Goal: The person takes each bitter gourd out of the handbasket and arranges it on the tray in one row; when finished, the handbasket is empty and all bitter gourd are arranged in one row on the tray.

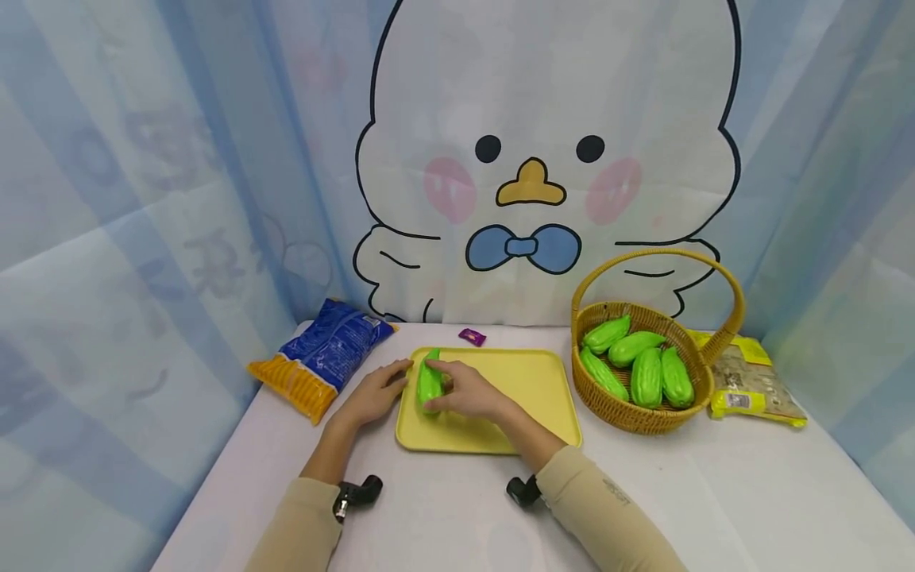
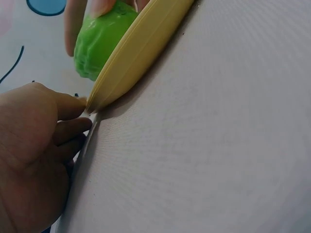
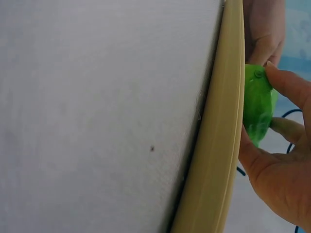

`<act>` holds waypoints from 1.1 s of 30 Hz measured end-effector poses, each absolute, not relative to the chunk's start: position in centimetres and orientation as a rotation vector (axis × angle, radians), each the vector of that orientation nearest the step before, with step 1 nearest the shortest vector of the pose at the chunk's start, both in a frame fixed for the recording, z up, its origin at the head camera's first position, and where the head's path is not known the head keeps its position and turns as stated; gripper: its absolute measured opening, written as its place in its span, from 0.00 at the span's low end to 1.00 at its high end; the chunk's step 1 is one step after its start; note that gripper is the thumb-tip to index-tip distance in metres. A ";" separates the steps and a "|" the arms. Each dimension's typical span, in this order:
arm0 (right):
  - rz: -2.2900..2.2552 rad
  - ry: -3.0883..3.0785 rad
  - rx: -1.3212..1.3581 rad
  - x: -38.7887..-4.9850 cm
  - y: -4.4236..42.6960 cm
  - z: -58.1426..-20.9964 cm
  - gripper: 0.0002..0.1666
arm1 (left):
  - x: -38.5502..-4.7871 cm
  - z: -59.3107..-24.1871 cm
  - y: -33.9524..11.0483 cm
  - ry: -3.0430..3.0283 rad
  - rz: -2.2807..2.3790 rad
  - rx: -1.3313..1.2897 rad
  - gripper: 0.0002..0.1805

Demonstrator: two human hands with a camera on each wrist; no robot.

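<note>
A green toy bitter melon lies lengthwise near the left end of a yellow tray. My right hand grips it between thumb and fingers; the right wrist view shows the bitter melon just behind the tray's rim. At the tray's left edge, my left hand holds the rim, its thumb and fingertips meeting the edge in the left wrist view. Part of the left fingers is hidden there. To the right of the tray stands a wicker basket with several more green bitter melons inside.
Behind the tray lies a small purple wrapped candy. A blue and orange snack bag sits at the left back. Beyond the basket, on the right, is a yellow and clear food packet. A printed curtain closes off the table's back.
</note>
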State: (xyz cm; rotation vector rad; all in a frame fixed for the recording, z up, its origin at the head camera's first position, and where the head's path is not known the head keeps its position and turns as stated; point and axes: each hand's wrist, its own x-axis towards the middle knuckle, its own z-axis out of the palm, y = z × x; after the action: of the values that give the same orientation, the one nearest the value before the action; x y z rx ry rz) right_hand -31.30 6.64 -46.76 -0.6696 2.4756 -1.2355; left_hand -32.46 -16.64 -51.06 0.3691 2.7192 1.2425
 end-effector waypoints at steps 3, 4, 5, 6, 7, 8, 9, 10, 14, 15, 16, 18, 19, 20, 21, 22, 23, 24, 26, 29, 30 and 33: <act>-1.191 2.502 -0.668 -31.3 6.5 -46.7 0.48 | -32.5 -51.1 -16.7 2.721 1.248 0.386 0.26; -1.176 2.511 -0.667 -31.4 6.5 -46.7 0.48 | -32.5 -51.1 -16.7 2.720 1.250 0.389 0.26; -1.168 2.515 -0.665 -31.3 6.4 -46.7 0.48 | -32.5 -51.1 -16.7 2.721 1.253 0.394 0.26; -1.160 2.520 -0.667 -31.3 6.4 -46.6 0.48 | -32.5 -51.1 -16.7 2.721 1.256 0.398 0.26; -1.156 2.526 -0.667 -31.3 6.3 -46.6 0.48 | -32.5 -51.1 -16.7 2.721 1.258 0.398 0.26; -1.155 2.529 -0.667 -31.3 6.3 -46.6 0.48 | -32.5 -51.1 -16.7 2.722 1.260 0.398 0.26; -1.157 2.534 -0.668 -31.3 6.2 -46.6 0.49 | -32.4 -51.1 -16.7 2.719 1.264 0.390 0.26; -1.161 2.536 -0.671 -31.3 6.1 -46.6 0.49 | -32.4 -51.1 -16.7 2.720 1.266 0.389 0.26; -1.167 2.541 -0.679 -31.3 6.0 -46.6 0.48 | -32.4 -51.1 -16.6 2.720 1.264 0.379 0.26; -1.165 2.543 -0.685 -31.3 5.9 -46.6 0.48 | -32.4 -51.0 -16.6 2.721 1.262 0.375 0.26; -1.160 2.545 -0.687 -31.3 5.9 -46.6 0.48 | -32.4 -51.0 -16.6 2.720 1.263 0.371 0.26; -1.152 2.550 -0.694 -31.3 5.9 -46.7 0.48 | -32.4 -50.9 -16.5 2.721 1.259 0.366 0.26; -1.149 2.553 -0.696 -31.4 5.9 -46.7 0.47 | -32.4 -50.9 -16.5 2.720 1.260 0.363 0.26; -1.146 2.556 -0.699 -31.4 5.8 -46.8 0.47 | -32.4 -50.9 -16.6 2.723 1.259 0.364 0.26; -1.140 2.560 -0.706 -31.5 5.8 -46.8 0.48 | -32.4 -50.9 -16.6 2.723 1.259 0.364 0.26; -1.135 2.563 -0.707 -31.5 5.8 -46.9 0.48 | -32.4 -50.9 -16.6 2.723 1.259 0.366 0.26; -1.132 2.565 -0.709 -31.5 5.8 -46.9 0.48 | -32.4 -50.9 -16.6 2.725 1.257 0.370 0.26; -1.130 2.566 -0.714 -31.6 5.8 -47.0 0.48 | -32.4 -50.9 -16.6 2.725 1.258 0.373 0.26; -1.130 2.564 -0.720 -31.6 5.8 -47.0 0.48 | -32.4 -50.9 -16.7 2.725 1.261 0.375 0.26; -1.135 2.554 -0.721 -31.7 5.9 -46.9 0.48 | -32.4 -51.0 -16.7 2.720 1.269 0.370 0.26; -1.137 2.551 -0.722 -31.7 5.9 -46.8 0.48 | -32.4 -51.0 -16.7 2.718 1.271 0.366 0.26; -1.126 2.548 -0.721 -31.8 5.9 -46.6 0.48 | -32.4 -51.0 -16.7 2.710 1.277 0.357 0.26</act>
State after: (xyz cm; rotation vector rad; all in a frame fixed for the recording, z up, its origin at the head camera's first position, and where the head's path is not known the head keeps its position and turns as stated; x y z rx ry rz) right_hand -31.75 5.94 -46.62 -0.7209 2.5477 -1.1261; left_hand -32.42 -16.72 -50.98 0.3574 2.7103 1.2768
